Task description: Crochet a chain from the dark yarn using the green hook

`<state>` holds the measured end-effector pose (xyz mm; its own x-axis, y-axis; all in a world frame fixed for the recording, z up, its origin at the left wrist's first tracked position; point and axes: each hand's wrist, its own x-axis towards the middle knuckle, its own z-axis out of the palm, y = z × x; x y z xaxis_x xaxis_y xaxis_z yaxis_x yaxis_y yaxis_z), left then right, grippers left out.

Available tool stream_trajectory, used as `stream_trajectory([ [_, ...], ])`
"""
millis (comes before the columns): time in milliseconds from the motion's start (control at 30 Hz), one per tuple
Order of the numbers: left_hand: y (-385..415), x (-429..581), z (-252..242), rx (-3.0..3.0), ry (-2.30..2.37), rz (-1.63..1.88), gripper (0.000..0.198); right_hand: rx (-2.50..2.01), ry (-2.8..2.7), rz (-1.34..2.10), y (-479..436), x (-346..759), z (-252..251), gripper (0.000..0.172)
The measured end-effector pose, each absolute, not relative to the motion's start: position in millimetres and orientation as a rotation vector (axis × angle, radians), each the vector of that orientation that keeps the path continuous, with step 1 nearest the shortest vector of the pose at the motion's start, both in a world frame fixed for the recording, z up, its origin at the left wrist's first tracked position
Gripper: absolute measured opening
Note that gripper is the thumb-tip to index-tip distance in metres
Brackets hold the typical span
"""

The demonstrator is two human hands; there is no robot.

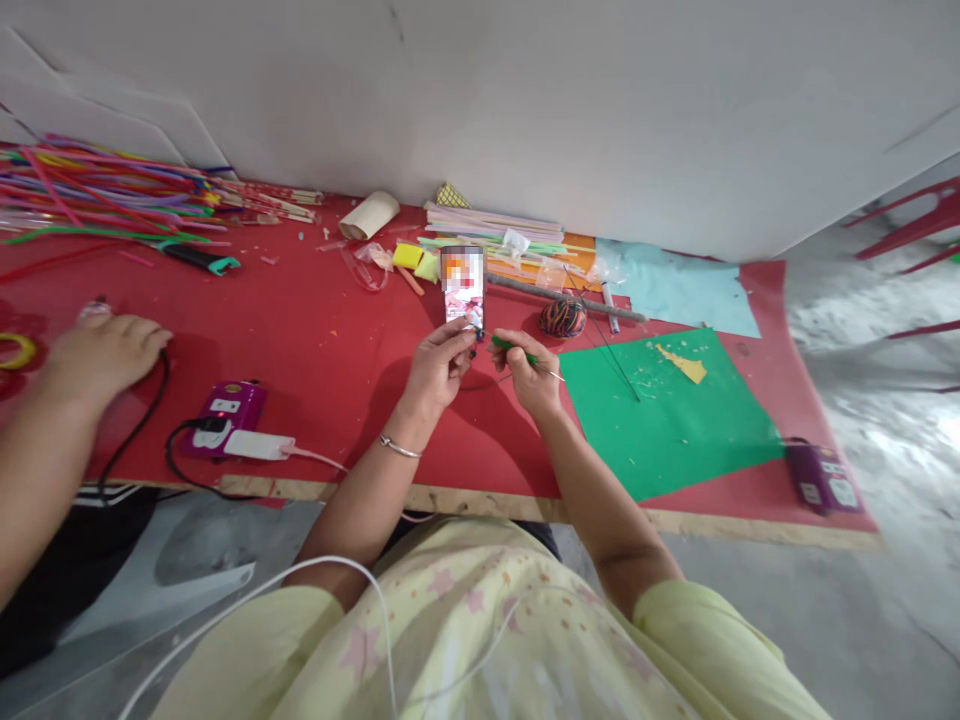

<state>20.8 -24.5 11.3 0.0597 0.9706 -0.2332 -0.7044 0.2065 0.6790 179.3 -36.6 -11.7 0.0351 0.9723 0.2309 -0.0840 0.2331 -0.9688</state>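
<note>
My left hand (441, 362) is closed, its thumb and fingers pinching a small dark piece of yarn work (475, 345). My right hand (531, 372) is wrapped round a crochet hook with a green handle (516, 348). The hook's tip points left at the yarn piece, close to my left fingertips. Just beyond my hands a lit phone (464, 290) stands on the red table, its screen partly blurred. To the right of the phone sits a ball of dark multicoloured yarn (562, 318). A thin strand runs below my hands.
A green sheet (667, 430) with scraps lies at right, a light blue sheet (690, 285) behind it. Purple power sockets (229, 405) with cables stand at left. Pipe cleaners (97, 195) are heaped at far left. Another person's hand (112, 355) rests on the table.
</note>
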Motion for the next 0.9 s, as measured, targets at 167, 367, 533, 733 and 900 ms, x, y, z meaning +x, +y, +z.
stream_trajectory([
  [167, -24, 20, 9, 0.438, 0.741, 1.34, 0.031, -0.958, -1.309, 1.02, -37, 186, -12, 0.04],
  [367, -23, 18, 6, 0.419, 0.751, 1.317, 0.033, -0.95, -1.403, 1.042, -37, 199, -7, 0.037],
  [533, -23, 18, 6, 0.45, 0.748, 1.281, 0.031, -0.898, -1.455, 1.043, -36, 208, -9, 0.034],
  [733, -21, 17, 8, 0.47, 0.758, 1.273, 0.032, -0.841, -1.59, 0.932, -31, 215, -13, 0.027],
  [900, -21, 18, 9, 0.489, 0.778, 1.28, 0.031, -0.869, -1.662, 0.822, -35, 216, -6, 0.02],
])
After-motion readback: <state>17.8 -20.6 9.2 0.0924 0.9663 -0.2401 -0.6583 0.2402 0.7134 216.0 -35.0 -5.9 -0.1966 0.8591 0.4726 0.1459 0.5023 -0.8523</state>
